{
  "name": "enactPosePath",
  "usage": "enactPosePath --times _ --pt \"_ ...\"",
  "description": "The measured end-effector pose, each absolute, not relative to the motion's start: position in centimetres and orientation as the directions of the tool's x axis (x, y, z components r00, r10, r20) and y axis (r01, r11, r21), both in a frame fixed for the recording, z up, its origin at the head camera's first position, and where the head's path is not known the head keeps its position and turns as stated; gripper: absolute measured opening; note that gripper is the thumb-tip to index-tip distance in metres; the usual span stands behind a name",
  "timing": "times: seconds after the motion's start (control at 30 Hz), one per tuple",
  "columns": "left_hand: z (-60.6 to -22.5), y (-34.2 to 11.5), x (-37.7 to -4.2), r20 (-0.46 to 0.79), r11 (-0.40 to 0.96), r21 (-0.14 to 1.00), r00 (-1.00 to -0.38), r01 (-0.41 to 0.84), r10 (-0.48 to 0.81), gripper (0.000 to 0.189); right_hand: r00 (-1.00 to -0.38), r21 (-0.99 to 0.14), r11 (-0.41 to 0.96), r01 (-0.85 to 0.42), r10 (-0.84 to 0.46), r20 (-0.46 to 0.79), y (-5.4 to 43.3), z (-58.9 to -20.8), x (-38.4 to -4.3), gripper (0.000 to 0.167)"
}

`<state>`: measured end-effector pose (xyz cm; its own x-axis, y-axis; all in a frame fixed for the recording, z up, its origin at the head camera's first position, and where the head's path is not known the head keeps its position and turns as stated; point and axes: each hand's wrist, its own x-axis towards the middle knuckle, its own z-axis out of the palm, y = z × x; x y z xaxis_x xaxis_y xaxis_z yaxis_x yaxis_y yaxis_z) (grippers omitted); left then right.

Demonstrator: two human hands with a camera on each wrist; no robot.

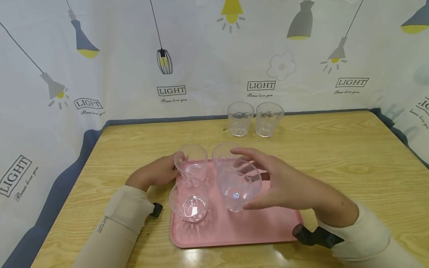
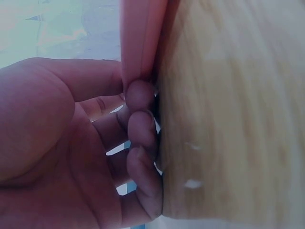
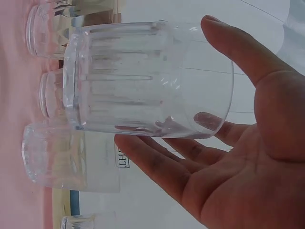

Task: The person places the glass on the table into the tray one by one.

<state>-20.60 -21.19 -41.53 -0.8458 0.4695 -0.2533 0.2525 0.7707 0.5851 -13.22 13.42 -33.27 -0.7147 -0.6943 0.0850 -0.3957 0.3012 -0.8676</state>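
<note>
My right hand holds a clear cup near its rim, thumb on one side and fingers on the other, over the middle of a pink tray. The cup stands upright; in the head view I cannot tell whether its base touches the tray. At the tray's far left corner, my left hand grips the edge. In the left wrist view its thumb lies on the rim, with curled fingers underneath. Other clear cups on the tray are a near-left one, a far-left one and a partly hidden one.
Two more clear cups stand side by side on the wooden table, behind the tray. A white cloth printed with lamps hangs at the table's back. Dark wrist mounts stick out from the sleeves.
</note>
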Motion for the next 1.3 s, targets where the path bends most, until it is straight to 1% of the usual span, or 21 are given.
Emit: enactPosePath --times 0.3,0.4,0.63,0.87,1.3 --pt "-41.5 -21.1 -20.6 -0.262 0.773 0.586 -0.845 0.243 0.465 0.026 -0.714 -0.844 0.364 -0.394 -0.699 0.031 12.8 -34.4 -12.8 0.104" --pt "-41.6 -21.1 -20.7 -0.264 0.772 0.586 -0.843 0.246 0.469 0.025 -0.711 -0.816 0.385 -0.431 -0.702 0.044 12.8 -34.7 -12.8 0.102" --pt "-41.4 -21.1 -20.6 -0.256 0.771 0.586 -0.845 0.25 0.469 0.026 -0.693 -0.731 0.433 -0.527 -0.717 0.075 12.6 -35.3 -13.0 0.09" --pt "-41.5 -21.1 -20.5 -0.256 0.775 0.581 -0.849 0.248 0.463 0.029 -0.689 -0.722 0.448 -0.527 -0.723 0.054 12.3 -35.8 -13.0 0.09" --pt "-41.6 -21.1 -20.7 -0.257 0.776 0.58 -0.848 0.248 0.463 0.028 -0.69 -0.717 0.477 -0.508 -0.723 0.008 12.0 -36.2 -12.8 0.091"
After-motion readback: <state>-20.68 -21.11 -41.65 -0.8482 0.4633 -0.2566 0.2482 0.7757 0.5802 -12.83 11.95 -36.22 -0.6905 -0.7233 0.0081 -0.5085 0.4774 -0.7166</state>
